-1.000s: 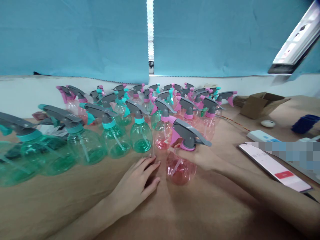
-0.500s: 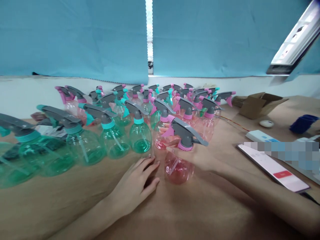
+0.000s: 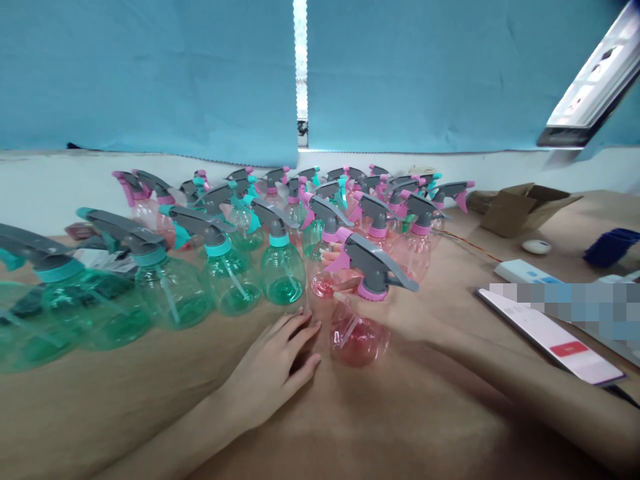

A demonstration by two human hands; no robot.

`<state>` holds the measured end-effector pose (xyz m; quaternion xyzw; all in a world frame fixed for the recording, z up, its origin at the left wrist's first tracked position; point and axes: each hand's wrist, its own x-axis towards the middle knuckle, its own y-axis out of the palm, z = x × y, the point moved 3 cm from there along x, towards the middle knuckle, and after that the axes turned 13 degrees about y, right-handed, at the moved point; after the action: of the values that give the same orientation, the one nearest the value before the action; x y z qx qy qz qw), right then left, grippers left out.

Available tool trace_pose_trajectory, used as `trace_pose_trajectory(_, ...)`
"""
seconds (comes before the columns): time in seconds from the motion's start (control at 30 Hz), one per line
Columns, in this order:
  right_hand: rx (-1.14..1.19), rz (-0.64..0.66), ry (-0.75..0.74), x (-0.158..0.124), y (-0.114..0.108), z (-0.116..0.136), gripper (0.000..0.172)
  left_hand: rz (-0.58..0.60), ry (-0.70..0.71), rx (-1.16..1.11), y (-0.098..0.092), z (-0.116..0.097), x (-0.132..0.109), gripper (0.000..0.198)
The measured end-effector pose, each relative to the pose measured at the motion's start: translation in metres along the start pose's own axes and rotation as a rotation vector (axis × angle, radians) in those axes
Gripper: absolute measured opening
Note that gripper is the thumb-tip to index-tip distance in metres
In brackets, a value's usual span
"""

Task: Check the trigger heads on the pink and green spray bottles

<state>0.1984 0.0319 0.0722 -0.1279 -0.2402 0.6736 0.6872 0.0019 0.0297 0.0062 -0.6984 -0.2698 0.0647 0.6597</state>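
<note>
A pink spray bottle [image 3: 361, 337] with a grey and pink spray head stands upright in front of me. My right hand [image 3: 393, 321] comes from the right and closes round its shoulder below the collar; part of the hand is hidden by the bottle and its head, and fingertips show to the left. My left hand [image 3: 280, 360] rests on the table left of this bottle, apart from it, fingers spread and holding nothing. Just beyond the left hand stands a green spray bottle [image 3: 283, 280] with a turquoise collar. Behind my right hand is another pink spray bottle [image 3: 414, 257].
Several more green spray bottles [image 3: 173, 293] line the left, with mixed pink and green ones behind. On the right lie a phone [image 3: 545, 333], a white power strip [image 3: 525, 272], a white mouse [image 3: 537, 247], an open cardboard box [image 3: 510, 213] and a dark blue object [image 3: 611, 247].
The whole view has shifted very slightly. Both hands and the pink spray bottle keep nearly the same places.
</note>
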Motion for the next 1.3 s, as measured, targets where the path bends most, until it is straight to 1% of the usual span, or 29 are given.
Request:
trace_pose_trajectory(0.1, 0.027, 0.014, 0.066, -0.0003, 0.0, -0.0002, 0.022, 0.006, 0.001, 0.006, 0.0002, -0.0001, 0.0001, 0.041)
trace_pose_trajectory(0.23, 0.034, 0.035, 0.081, -0.001, -0.0008, 0.0032, 0.023, 0.009, -0.001, 0.005, 0.0002, 0.0, 0.0005, 0.041)
trace_pose_trajectory(0.4, -0.003, -0.034, 0.115, -0.0009, -0.0023, 0.0018, 0.026, 0.008, 0.002, 0.006, 0.0012, 0.0008, 0.0005, 0.041)
trace_pose_trajectory(0.47, 0.001, -0.04, 0.119, -0.0005, -0.0019, 0.0004, 0.026, 0.002, 0.001, 0.004, 0.0014, 0.0009, 0.0003, 0.041)
trace_pose_trajectory(0.53, 0.016, -0.029, 0.105, -0.0002, -0.0012, -0.0002, 0.024, -0.007, 0.0, 0.0, 0.0011, 0.0007, 0.0002, 0.041)
trace_pose_trajectory(0.67, 0.05, 0.02, 0.028, 0.0001, 0.001, 0.001, 0.011, -0.006, -0.003, -0.005, 0.0001, 0.0001, 0.0004, 0.04)
trace_pose_trajectory(0.73, 0.05, 0.02, 0.006, 0.0004, 0.0019, 0.0004, 0.008, -0.005, -0.005, -0.005, -0.0004, -0.0001, 0.0006, 0.04)
trace_pose_trajectory(0.9, 0.041, 0.013, 0.005, 0.001, 0.0016, -0.0024, 0.01, -0.009, -0.002, -0.005, -0.0006, -0.0006, 0.0007, 0.04)
trace_pose_trajectory(1.07, 0.019, 0.086, 0.021, 0.0002, 0.0003, -0.0009, 0.013, -0.002, -0.004, -0.001, 0.0, -0.0002, 0.0007, 0.041)
trace_pose_trajectory(1.3, -0.023, -0.023, -0.066, 0.0006, 0.0013, -0.0019, 0.013, -0.002, -0.002, 0.008, 0.0007, 0.0002, 0.0004, 0.04)
